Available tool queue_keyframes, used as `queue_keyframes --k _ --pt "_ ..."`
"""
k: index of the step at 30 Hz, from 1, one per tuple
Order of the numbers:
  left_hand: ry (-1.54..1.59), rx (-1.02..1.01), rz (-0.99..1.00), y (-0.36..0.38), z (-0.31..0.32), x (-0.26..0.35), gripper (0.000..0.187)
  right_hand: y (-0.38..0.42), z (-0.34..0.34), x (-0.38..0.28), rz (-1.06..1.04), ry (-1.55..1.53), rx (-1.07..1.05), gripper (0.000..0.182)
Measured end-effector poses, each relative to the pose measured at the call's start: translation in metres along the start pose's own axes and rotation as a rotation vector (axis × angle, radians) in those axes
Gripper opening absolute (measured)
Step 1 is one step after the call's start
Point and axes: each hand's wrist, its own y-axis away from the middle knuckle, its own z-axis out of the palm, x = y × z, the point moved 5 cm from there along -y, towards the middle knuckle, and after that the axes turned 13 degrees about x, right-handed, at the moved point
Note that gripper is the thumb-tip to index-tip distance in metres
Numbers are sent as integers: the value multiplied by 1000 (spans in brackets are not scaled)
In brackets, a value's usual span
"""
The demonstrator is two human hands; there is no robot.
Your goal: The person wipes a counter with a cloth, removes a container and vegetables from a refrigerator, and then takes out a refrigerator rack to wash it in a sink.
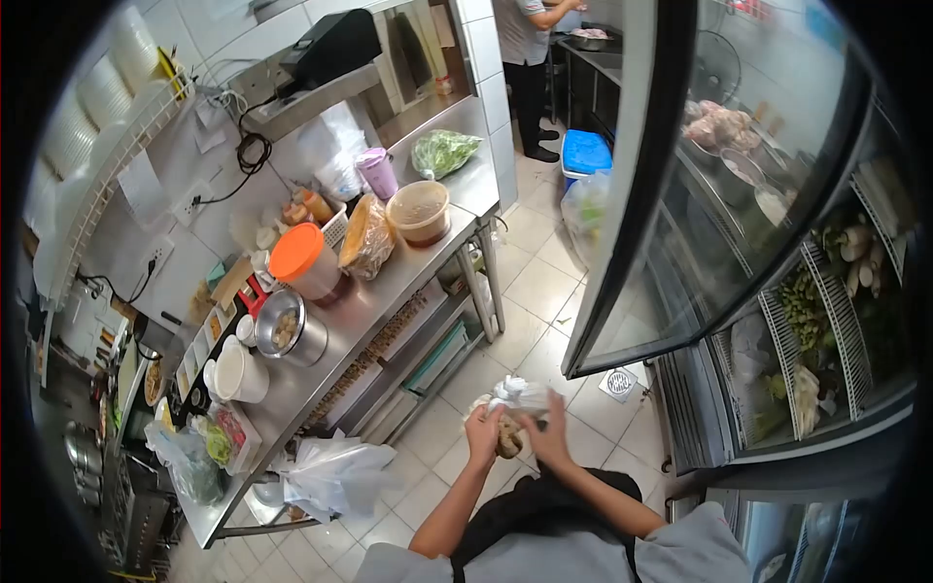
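A small plastic bag (507, 439) with brownish contents and a bunched white top hangs between my hands, above the tiled floor. My left hand (482, 432) has its fingers closed on the left side of the bag. On the right side, my right hand (551, 432) touches or is close beside the bag's white top; its fingers are smeared by motion. What exactly is in the bag cannot be made out.
A steel table (321, 364) with tubs and bags stands left. The fridge's glass door (671, 243) is open at right, beside loaded shelves (812, 301). A blue-lidded cooler (586, 154) and another person (528, 68) are farther back. White bags (335, 478) hang under the table's edge.
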Motion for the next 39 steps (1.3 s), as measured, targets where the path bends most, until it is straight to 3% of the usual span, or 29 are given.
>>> queue_keyframes --k 1,3,5,9,11,13,15,17,19,20,21,22,23,24,25,26,27,29,30,35,39 --pt "7 -23 6 7 4 -2 14 3 -21 13 65 115 111 72" --pt "-12 -19 -28 12 10 0 13 10 -54 62 289 -32 149 69" --pt "144 -108 -154 4 21 -10 13 30 -90 127 454 62 24 67" --pt "124 -151 -106 -20 68 13 12 70 -192 184 609 423 -33 52" --pt "149 -61 -152 -34 95 37 13 99 -240 217 713 470 46 44" --pt "296 -94 -139 -64 122 51 18 142 -282 256 755 474 202 43" --pt "310 -43 -60 -100 148 74 23 213 -314 335 798 624 311 36" --pt "357 -119 -138 -134 175 107 30 270 -334 362 1053 603 236 22" --pt "418 -105 -116 -177 197 140 32 290 -338 321 1359 476 90 19" --pt "450 -149 -85 -184 215 164 34 294 -331 325 1368 464 115 19" --pt "455 -122 -77 -176 230 190 38 312 -329 358 1207 582 87 23" --pt "445 -54 -138 -218 243 192 41 341 -328 362 1068 706 46 28" --pt "451 -59 -202 -226 258 208 46 328 -320 324 1227 524 223 29" --pt "504 -124 -70 -279 273 215 47 307 -310 272 1360 348 431 31" --pt "535 -99 -103 -320 285 223 43 302 -303 281 1152 456 231 32" --pt "558 -93 -151 -312 295 244 38 306 -288 300 943 553 47 36" --pt "489 -227 -12 -389 310 249 37 305 -280 300 1104 584 168 38" --pt "438 -292 -93 -455 331 258 33 269 -268 232 967 636 350 38" --pt "457 -407 -41 -481 338 252 28 259 -264 213 990 603 370 38" --pt "40 -79 -10 -485 326 204 27 256 -249 172 1142 476 438 37" --pt "-225 138 97 -485 304 188 27 286 -259 169 1190 572 354 42"
